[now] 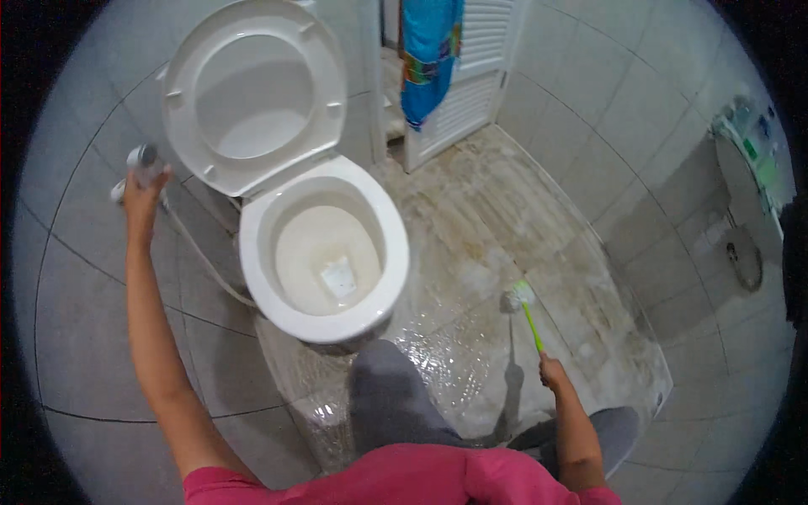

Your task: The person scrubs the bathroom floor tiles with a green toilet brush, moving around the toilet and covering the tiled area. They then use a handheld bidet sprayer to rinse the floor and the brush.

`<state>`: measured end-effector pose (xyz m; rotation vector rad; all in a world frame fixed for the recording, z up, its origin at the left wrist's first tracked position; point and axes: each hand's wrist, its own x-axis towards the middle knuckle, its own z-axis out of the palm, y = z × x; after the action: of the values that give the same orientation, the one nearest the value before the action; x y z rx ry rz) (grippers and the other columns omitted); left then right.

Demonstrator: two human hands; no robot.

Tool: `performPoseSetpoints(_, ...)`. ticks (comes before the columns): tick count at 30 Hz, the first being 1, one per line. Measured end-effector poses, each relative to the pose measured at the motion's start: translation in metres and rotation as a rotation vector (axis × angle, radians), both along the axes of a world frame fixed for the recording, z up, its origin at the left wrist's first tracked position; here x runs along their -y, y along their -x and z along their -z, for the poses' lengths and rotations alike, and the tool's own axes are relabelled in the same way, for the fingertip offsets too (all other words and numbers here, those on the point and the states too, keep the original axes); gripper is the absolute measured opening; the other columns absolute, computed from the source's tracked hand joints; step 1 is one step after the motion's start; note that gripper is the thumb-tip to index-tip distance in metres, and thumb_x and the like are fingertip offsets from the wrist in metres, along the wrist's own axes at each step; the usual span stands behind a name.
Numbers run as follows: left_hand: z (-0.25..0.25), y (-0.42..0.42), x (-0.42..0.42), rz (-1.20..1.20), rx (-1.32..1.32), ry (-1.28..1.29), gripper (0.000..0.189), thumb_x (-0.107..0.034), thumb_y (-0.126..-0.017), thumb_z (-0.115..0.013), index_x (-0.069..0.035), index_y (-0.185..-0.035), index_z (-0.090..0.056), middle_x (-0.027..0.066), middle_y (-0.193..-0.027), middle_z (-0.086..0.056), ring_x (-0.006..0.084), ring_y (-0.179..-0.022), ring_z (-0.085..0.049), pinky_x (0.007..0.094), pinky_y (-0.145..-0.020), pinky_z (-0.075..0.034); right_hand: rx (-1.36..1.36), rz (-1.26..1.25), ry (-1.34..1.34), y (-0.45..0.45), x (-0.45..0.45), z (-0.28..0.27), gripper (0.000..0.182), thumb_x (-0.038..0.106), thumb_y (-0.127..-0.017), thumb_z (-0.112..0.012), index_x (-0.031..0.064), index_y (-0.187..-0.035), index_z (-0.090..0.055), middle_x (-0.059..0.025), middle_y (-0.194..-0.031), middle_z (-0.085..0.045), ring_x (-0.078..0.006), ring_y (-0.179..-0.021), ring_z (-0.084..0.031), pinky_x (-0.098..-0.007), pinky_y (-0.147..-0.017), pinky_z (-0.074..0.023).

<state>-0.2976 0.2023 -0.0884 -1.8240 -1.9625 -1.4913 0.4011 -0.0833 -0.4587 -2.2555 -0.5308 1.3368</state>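
Note:
My left hand point(144, 192) is raised at the left wall, gripping a white and grey bidet sprayer point(145, 163) that is blurred. From just beside that hand a pale hose point(205, 259) runs down to behind the toilet. The white toilet bowl point(390, 252) stands between my arms, with its seat and lid point(252, 95) raised; shallow water lies at the bottom. My right hand point(553, 372) holds the green handle of a toilet brush point(531, 322). The brush's white, round bristle head point(521, 293) is over the floor to the right of the bowl; whether it touches is unclear.
Wet, stained floor tiles point(480, 221) surround the toilet. A blue patterned cloth point(432, 57) hangs over a white louvered door point(467, 113) at the back. On the right wall is a washbasin point(735, 167) with items on it. My knees are close to the bowl.

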Motion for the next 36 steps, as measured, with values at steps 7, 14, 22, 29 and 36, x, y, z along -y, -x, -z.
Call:
performPoseSetpoints(7, 0.028, -0.111, 0.156, 0.31, 0.096, 0.564, 0.028, -0.012, -0.05, -0.068, -0.013, -0.075, -0.056, -0.0006, -0.07, -0.054, 0.0118, -0.068, -0.053, 0.0289, -0.062, -0.042, 0.226, -0.405, -0.002, -0.073, -0.069, -0.033, 0.051, 0.048, -0.082, -0.039, 0.0034, -0.06, -0.046, -0.0074, -0.049, -0.045, -0.0187, -0.037, -0.041, -0.0312, -0.036, -0.0334)
performPoseSetpoints(14, 0.081, -0.278, 0.215, 0.384, -0.813, 0.558, 0.024, -0.013, -0.047, -0.069, -0.008, -0.066, -0.057, 0.0078, -0.065, -0.057, 0.0256, -0.063, -0.056, 0.0339, -0.057, -0.043, 0.211, -0.461, -0.099, -0.166, -0.122, -0.031, 0.051, 0.048, -0.081, -0.04, 0.0029, -0.057, -0.044, -0.0087, -0.049, -0.044, -0.0202, -0.038, -0.042, -0.0336, -0.035, -0.0346)
performPoseSetpoints(22, 0.251, -0.405, 0.188, 0.803, -0.839, 0.801, 0.02, -0.031, -0.064, -0.058, -0.013, -0.073, -0.059, 0.0099, -0.068, -0.059, 0.0304, -0.065, -0.057, 0.042, -0.058, -0.043, 0.344, -0.56, -0.048, -0.17, -0.128, -0.001, 0.052, 0.048, -0.081, -0.04, 0.0004, -0.06, -0.05, -0.0126, -0.053, -0.049, -0.0239, -0.042, -0.047, -0.0376, -0.04, -0.0384)
performPoseSetpoints(29, 0.321, -0.429, 0.164, 0.89, -0.891, 0.783, 0.041, -0.048, -0.064, -0.059, -0.008, -0.071, -0.058, 0.0138, -0.069, -0.059, 0.0326, -0.065, -0.057, 0.0422, -0.059, -0.044, 0.728, -1.072, -0.038, -0.112, -0.074, 0.014, 0.059, 0.047, -0.081, -0.037, -0.0086, -0.08, -0.058, -0.0269, -0.083, -0.056, -0.0382, -0.079, -0.055, -0.0432, -0.073, -0.0416)
performPoseSetpoints(36, 0.336, -0.409, 0.168, 0.862, -0.808, 0.81, 0.053, -0.059, -0.062, -0.058, -0.007, -0.072, -0.058, 0.0149, -0.07, -0.059, 0.0327, -0.067, -0.057, 0.0416, -0.061, -0.044, 0.672, -1.099, -0.07, -0.04, -0.026, 0.032, 0.054, 0.046, -0.081, -0.037, -0.003, -0.077, -0.059, -0.0233, -0.082, -0.057, -0.0367, -0.078, -0.055, -0.0453, -0.071, -0.0422)
